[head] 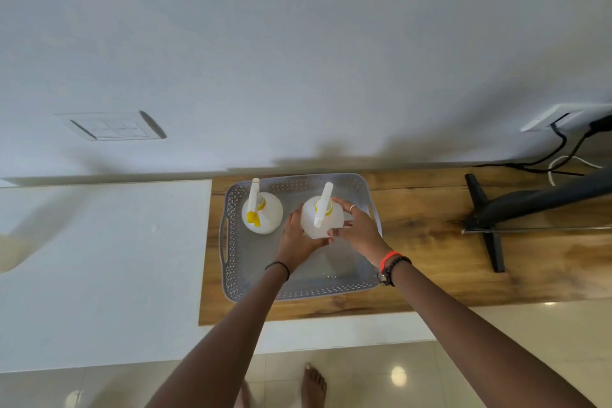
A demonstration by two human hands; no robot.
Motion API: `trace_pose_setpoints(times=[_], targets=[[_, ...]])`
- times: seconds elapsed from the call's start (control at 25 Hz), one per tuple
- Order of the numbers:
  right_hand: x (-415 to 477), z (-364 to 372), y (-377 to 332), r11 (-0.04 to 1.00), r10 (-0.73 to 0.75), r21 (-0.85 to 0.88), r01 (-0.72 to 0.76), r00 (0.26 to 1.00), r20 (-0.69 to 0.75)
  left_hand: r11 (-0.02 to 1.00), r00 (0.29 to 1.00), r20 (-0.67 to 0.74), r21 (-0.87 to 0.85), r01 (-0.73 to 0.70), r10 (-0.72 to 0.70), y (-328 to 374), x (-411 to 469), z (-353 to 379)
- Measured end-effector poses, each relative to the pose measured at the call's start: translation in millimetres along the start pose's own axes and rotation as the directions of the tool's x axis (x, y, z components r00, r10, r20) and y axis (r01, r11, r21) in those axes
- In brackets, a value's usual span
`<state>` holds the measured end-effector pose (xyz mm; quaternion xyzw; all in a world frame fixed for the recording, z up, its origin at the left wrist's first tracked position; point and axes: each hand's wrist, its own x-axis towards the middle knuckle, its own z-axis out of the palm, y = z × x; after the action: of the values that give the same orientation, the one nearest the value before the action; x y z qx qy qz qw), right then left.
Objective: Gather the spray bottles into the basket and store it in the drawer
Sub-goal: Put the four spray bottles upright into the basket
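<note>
1. Head view shows both hands closed around one spray bottle [319, 219]: the left hand [296, 237] cups its near-left side, the right hand [359, 228] its right side, so the grip holds the bottle from both flanks.
2. That bottle stands upright, its long axis vertical, inside the grey basket [231, 262], right of centre toward the far wall.
3. Both hands are equally near; whether the bottle's base touches the floor of the basket cannot be told.
4. Count: two spray bottles, the second bottle [263, 217] upright at the far-left of the basket, untouched; one basket, on the wooden bench [430, 262].
5. No drawer is in sight.
</note>
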<state>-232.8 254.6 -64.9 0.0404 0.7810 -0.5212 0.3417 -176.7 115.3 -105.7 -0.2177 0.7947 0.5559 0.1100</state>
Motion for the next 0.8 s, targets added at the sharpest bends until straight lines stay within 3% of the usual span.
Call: trace_pose_setpoints(times=[0.24,0.8], targets=[[29,1,5,0.993,0.004,-0.114,-0.003,1.000,0.011,1.000,0.999,-0.033,-0.009,0.027,-0.027,-12,21,9],[48,-5,16,0.977,-0.047,-0.206,0.050,0.999,0.018,0.999,0.995,-0.093,0.020,0.041,-0.039,-23,38,27]])
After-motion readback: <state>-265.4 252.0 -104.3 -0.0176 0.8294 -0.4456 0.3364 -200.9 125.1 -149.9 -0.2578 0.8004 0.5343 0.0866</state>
